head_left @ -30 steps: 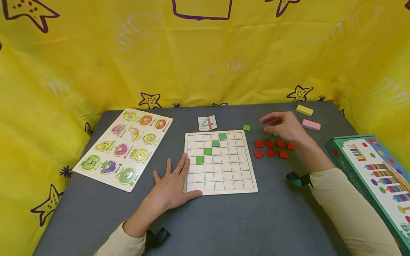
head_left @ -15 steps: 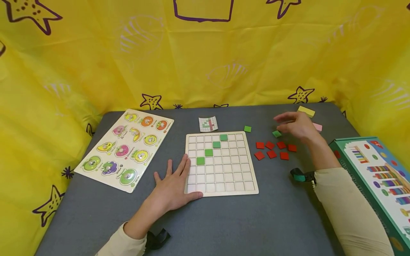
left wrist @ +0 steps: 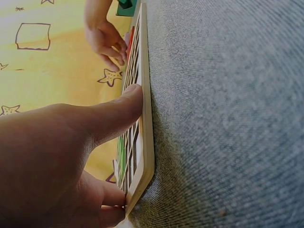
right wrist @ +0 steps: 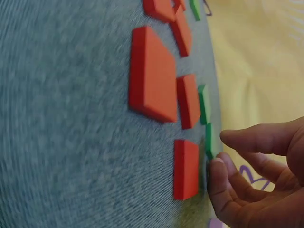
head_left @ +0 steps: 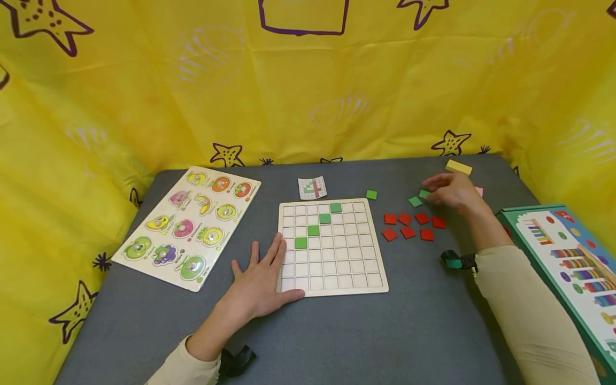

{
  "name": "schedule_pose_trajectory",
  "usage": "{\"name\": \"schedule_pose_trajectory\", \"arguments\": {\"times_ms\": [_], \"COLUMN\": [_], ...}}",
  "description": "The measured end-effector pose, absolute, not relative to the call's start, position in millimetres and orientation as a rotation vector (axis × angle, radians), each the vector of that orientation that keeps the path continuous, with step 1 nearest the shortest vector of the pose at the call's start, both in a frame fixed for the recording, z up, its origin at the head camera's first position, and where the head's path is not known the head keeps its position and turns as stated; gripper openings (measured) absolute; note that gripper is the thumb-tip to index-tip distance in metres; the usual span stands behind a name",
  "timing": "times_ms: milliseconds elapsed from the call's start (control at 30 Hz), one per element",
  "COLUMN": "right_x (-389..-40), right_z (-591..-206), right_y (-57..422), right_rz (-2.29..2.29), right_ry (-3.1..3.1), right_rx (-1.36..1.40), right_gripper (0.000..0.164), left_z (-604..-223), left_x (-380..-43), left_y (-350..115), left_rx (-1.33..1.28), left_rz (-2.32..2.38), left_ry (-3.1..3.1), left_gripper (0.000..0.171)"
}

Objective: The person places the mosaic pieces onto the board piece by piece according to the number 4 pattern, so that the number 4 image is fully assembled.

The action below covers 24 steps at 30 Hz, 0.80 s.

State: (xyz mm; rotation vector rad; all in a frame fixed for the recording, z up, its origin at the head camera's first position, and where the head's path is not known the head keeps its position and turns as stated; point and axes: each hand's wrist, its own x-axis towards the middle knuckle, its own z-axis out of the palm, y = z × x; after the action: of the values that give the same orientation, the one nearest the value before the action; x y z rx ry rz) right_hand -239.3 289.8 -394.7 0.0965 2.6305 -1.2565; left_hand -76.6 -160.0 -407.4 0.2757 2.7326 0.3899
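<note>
A light wooden grid board [head_left: 344, 253] lies mid-table with several green tiles [head_left: 313, 230] set along a diagonal. My left hand [head_left: 255, 286] rests at its near-left corner, fingers spread along the left edge; the thumb [left wrist: 126, 107] presses on the near edge. At the back right my right hand [head_left: 454, 191] hovers with relaxed fingers beside a loose green tile [head_left: 424, 194]. In the right wrist view, thumb and fingertips stand apart right by that green tile [right wrist: 209, 141]. Another green tile [head_left: 415, 201] lies just left of it, and several red tiles [head_left: 407, 232] lie in front.
A small pattern card [head_left: 312, 187] and a lone green tile [head_left: 371, 194] lie behind the board. A fruit puzzle board [head_left: 192, 227] is at left. A yellow block [head_left: 459, 167], a partly hidden pink block [head_left: 479, 191] and a green toy box [head_left: 553, 240] are at right.
My right hand has moved to the right, uncovering two green tiles and covering most of the pink block. My left hand has stayed on the board.
</note>
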Motion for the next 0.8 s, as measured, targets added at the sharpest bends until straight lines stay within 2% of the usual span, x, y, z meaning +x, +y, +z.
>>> {"name": "schedule_pose_trajectory", "arguments": {"times_ms": [800], "right_x": [-250], "right_z": [-399], "right_y": [292], "right_rz": [-0.929], "right_ry": [2.801], "right_rx": [0.065], "right_gripper": [0.037], "left_z": [-409], "left_x": [-76], "left_y": [-161], "left_rx": [0.288], "left_rz": [0.396], "left_ry": [2.734], "left_gripper": [0.114]}}
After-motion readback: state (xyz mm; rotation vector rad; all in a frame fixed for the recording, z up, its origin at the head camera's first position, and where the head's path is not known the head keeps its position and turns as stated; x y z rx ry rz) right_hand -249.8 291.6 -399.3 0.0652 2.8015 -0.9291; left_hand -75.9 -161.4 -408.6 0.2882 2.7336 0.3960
